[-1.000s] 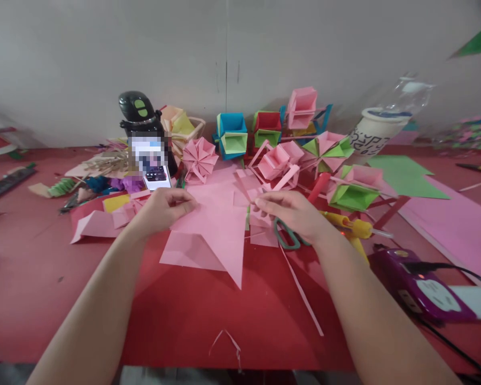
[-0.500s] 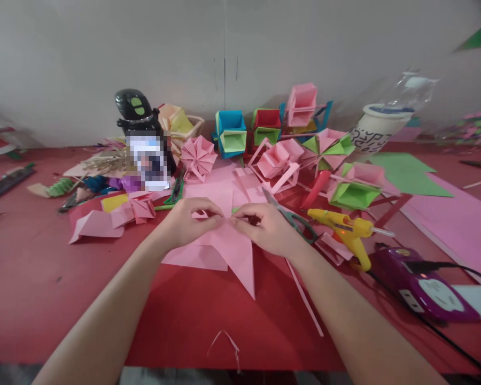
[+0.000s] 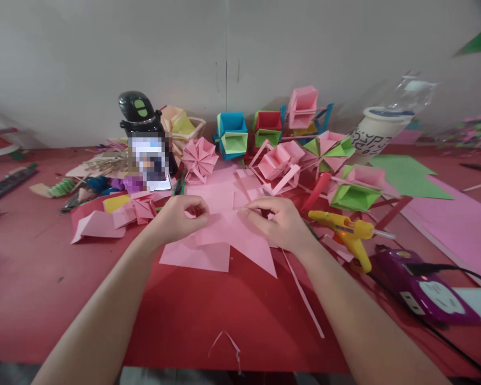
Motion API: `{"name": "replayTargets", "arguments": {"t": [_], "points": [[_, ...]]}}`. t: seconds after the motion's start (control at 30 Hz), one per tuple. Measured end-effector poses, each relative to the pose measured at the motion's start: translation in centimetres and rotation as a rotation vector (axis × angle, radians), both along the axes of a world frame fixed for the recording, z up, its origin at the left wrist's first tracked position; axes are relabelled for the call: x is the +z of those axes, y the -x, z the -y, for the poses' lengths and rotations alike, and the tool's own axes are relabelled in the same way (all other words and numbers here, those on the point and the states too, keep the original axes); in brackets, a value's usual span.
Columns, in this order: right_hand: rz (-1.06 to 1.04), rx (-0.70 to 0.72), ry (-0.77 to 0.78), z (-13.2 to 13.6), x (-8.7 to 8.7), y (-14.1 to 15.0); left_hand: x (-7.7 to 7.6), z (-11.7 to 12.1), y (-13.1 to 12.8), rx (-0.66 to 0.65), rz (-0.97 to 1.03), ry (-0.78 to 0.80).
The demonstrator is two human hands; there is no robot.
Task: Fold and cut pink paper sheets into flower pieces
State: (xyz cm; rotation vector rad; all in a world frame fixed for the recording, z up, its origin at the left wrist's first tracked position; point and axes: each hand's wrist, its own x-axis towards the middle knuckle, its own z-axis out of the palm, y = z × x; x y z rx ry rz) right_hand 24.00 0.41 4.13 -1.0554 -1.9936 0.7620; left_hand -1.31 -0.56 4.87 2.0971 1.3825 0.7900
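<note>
Between my hands is a folded piece of pink paper [image 3: 240,232], its pointed corner hanging toward me at the lower right. My left hand [image 3: 180,216] pinches the paper's upper left edge between thumb and curled fingers. On the other side, my right hand [image 3: 274,219] grips its upper right edge the same way. Under it lie more flat pink sheets [image 3: 196,258] on the red table [image 3: 208,315]. Scissors, mostly hidden behind my right hand, lie beside it. A thin pink paper strip [image 3: 302,293] runs down near my right wrist.
A yellow glue gun [image 3: 350,230] and a purple power strip [image 3: 425,289] with a black cord lie at the right. Folded paper wheels [image 3: 199,158] and paper boxes [image 3: 231,133] stand along the back. A phone [image 3: 150,163] leans on a black figure [image 3: 134,109]. A white cup [image 3: 374,131] stands back right.
My hands have moved apart along the paper's upper edge, the left one leftward and the right one rightward. The paper's pointed corner has swung to the right and up.
</note>
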Motion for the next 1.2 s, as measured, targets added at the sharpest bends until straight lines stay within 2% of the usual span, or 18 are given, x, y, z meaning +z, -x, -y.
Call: {"name": "replayTargets", "arguments": {"t": [0.13,0.23,0.33,0.4,0.5,0.57,0.63,0.77,0.93,1.07,1.13,1.2], "points": [[-0.019,-0.044,0.000,-0.4,0.2,-0.8,0.2,-0.3,1.4,0.022,-0.035,-0.014],[-0.086,-0.118,0.009,-0.8,0.4,-1.6,0.3,-0.5,2.5,0.118,-0.059,-0.023],[-0.225,-0.229,0.036,-1.2,0.4,-2.2,0.2,-0.6,2.9,0.189,0.016,0.033],[-0.345,-0.258,0.087,-1.5,0.0,-2.1,0.1,-0.5,2.3,0.144,0.122,0.118],[-0.516,-0.223,0.254,-1.7,-0.9,-1.2,-0.2,0.0,0.3,-0.012,0.349,0.323],[-0.581,-0.203,0.321,-1.6,-1.4,-0.4,-0.4,0.5,-1.2,-0.053,0.510,0.418],[-0.596,-0.170,0.346,-1.4,-1.7,0.3,-0.5,0.8,-2.5,-0.044,0.569,0.429],[-0.517,-0.104,0.314,-1.0,-1.7,0.8,-0.7,1.0,-3.5,-0.002,0.568,0.333],[-0.233,-0.073,0.235,-0.4,-1.9,1.0,-1.3,0.8,-3.1,0.015,0.487,0.214],[-0.067,-0.059,0.057,0.1,-1.8,1.3,-1.5,0.7,-2.9,0.003,0.376,0.121],[-0.040,-0.092,-0.024,0.0,-1.6,1.3,-1.4,0.7,-2.6,-0.006,0.312,0.115],[-0.025,-0.178,-0.028,-0.2,-1.4,1.1,-1.2,0.5,-2.1,-0.007,0.228,0.133]]}}
